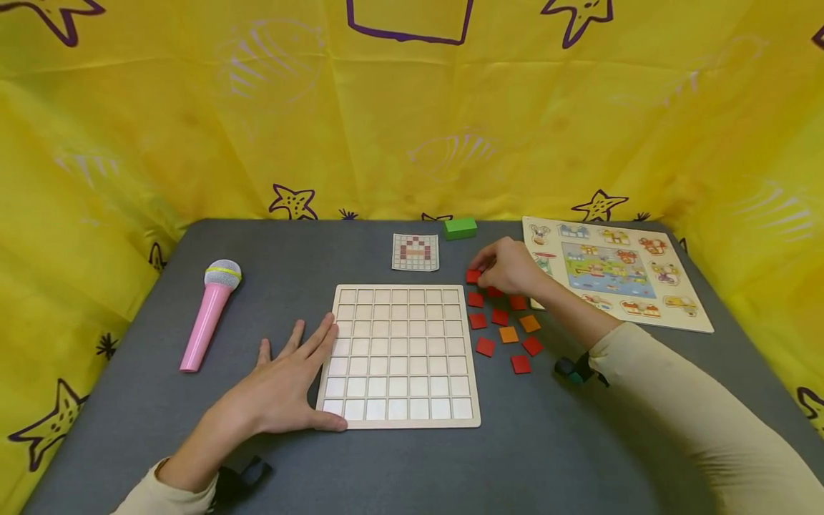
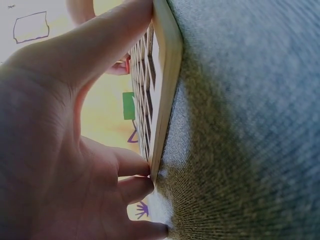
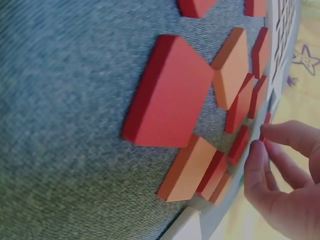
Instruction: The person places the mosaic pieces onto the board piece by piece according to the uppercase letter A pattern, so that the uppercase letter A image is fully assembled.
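A wooden grid board (image 1: 400, 428) lies flat on the table, its square cells bare. Along its left edge rests my left hand (image 1: 286, 386), fingers spread, thumb on the lower left corner; the left wrist view shows the thumb and fingertips touching the board's rim (image 2: 167, 65). Beyond the board's upper right corner, my right hand (image 1: 508, 266) pinches a red square tile (image 1: 473, 276) between thumb and fingers. Several more red tiles (image 1: 485, 347) and orange tiles (image 1: 508, 335) lie scattered right of the board; the right wrist view shows a red tile (image 3: 170, 95) close up.
A small pattern card (image 1: 415, 252) with a coloured grid lies behind the board, beside a green block (image 1: 460, 229). A pink toy microphone (image 1: 209, 315) lies at left. At right is a picture puzzle board (image 1: 669, 318), partly under the right arm. Yellow cloth surrounds the table.
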A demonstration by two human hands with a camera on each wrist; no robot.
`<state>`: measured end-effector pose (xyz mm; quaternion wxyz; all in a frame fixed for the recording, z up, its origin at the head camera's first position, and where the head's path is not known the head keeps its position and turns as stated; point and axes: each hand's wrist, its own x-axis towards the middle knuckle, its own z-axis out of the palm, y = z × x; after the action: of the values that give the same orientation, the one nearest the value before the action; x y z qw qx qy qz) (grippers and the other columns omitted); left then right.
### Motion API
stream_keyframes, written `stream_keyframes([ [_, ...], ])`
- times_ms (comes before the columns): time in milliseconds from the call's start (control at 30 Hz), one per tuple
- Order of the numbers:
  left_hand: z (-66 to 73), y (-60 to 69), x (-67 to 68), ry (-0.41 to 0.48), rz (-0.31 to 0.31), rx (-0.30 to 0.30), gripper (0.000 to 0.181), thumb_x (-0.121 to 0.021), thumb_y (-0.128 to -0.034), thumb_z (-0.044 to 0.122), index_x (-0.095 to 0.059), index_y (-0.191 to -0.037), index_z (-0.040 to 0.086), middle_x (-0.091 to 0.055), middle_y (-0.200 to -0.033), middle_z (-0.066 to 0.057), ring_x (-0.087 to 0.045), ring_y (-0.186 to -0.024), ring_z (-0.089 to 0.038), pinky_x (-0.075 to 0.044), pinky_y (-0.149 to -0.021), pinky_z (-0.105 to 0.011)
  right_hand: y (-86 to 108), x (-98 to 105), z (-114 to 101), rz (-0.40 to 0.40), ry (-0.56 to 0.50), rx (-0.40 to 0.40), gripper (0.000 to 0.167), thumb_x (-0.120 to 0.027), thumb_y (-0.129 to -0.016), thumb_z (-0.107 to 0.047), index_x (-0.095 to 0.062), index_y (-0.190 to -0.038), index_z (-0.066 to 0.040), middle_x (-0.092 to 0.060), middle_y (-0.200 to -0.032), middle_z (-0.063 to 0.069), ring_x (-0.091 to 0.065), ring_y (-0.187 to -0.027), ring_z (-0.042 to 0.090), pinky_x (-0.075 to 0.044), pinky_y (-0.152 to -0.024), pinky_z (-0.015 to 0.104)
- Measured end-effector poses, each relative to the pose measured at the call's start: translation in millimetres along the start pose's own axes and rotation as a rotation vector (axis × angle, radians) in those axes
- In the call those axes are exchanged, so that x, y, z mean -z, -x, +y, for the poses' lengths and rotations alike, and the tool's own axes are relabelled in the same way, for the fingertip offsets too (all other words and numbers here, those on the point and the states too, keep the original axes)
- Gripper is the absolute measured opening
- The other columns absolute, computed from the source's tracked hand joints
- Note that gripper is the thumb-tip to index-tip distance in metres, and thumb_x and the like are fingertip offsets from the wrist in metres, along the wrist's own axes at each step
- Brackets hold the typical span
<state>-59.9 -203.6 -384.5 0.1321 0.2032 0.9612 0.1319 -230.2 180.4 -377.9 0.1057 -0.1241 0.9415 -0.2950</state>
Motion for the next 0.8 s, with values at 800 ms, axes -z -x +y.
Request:
stream_keyframes([
  [800, 1.3, -0.2, 2.5, 0.020, -0.013, 0.003, 0.138, -0.078, -0.0667, 0.083, -0.021, -0.167, 0.008, -0.014, -0.176, -0.008, -0.018, -0.155, -0.056, -0.015, -0.099, -0.093, 2.7, 2, -22, -0.023, -0.198, -0.068, 0.025, -0.082, -0.085, -0.007, -0.082, -0.110, -0.010, -0.078, -0.106, 0.011, -0.070, -0.095, 0.027, -0.058, -0.080, 0.036],
])
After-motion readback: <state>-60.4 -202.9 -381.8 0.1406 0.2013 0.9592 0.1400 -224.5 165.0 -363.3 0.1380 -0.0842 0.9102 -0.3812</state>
